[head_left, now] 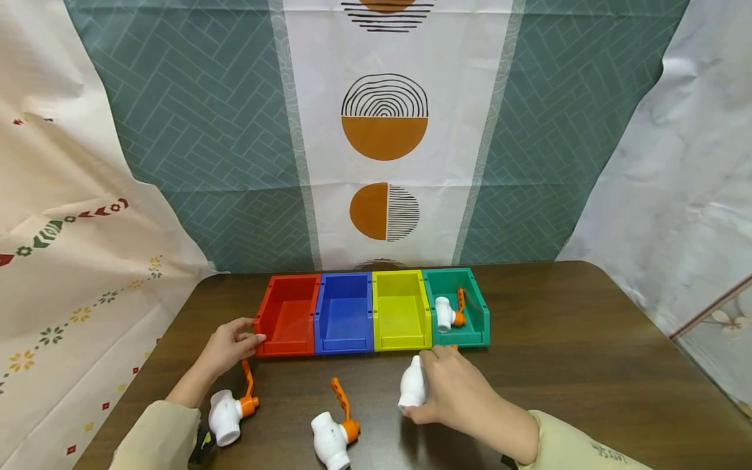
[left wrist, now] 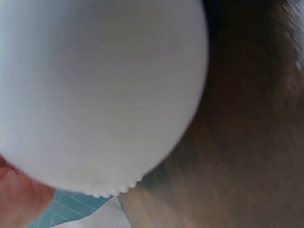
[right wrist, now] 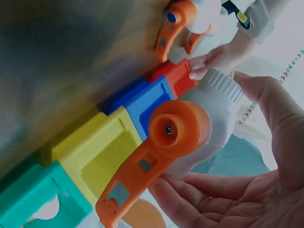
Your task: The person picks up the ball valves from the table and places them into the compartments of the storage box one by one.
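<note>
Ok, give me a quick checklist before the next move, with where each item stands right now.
1. Right hand has the held valve: ok, fingers and thumb on its white body.
2. Orange handle free of the fingers: ok, it sticks out past them.
3. Left hand in contact with the red bin: ok, at its left edge.
4. Yellow bin without a valve: ok, its floor shows.
5. Green bin without a valve: not ok, one white valve is inside.
6. Left sleeve not touching the nearby table valve: cannot tell.
</note>
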`<move>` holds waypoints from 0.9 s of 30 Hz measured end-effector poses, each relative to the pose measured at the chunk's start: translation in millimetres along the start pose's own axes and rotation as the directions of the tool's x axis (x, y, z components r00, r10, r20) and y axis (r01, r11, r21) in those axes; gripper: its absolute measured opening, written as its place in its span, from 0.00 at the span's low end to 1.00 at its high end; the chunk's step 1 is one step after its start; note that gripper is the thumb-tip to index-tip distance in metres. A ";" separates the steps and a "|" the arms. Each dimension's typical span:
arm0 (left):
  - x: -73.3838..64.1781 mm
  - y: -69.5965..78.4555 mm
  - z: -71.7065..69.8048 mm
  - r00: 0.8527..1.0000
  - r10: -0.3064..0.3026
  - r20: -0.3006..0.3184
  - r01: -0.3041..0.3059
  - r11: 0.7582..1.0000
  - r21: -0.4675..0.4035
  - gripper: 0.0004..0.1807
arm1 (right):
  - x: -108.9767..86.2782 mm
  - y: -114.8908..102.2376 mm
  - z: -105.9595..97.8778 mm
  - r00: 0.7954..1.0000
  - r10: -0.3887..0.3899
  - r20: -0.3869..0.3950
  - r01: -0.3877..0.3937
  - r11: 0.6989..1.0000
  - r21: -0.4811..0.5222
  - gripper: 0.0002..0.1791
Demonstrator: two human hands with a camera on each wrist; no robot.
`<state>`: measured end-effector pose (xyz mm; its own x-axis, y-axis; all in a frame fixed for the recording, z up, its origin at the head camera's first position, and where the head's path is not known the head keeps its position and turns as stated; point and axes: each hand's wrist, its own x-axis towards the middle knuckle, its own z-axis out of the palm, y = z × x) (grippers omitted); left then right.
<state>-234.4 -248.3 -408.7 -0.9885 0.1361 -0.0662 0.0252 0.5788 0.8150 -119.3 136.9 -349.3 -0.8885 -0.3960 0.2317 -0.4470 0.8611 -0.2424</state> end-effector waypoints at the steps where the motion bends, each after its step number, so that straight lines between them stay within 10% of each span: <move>1: 0.2 0.0 0.1 1.000 0.001 0.001 -0.001 1.000 -0.002 0.30 | 1.8 0.1 -1.8 1.000 0.000 0.003 0.000 1.000 0.002 0.34; 27: -0.3 -1.6 0.8 1.000 0.011 -0.005 -0.011 1.000 -0.028 0.29 | 82.0 21.3 -7.5 1.000 0.013 -0.007 -0.013 0.999 0.042 0.34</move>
<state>-234.0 -248.6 -410.5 -0.9888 0.1386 -0.0549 0.0316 0.5549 0.8313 -200.9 125.1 -328.4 -0.8936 -0.3825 0.2350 -0.4395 0.8521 -0.2843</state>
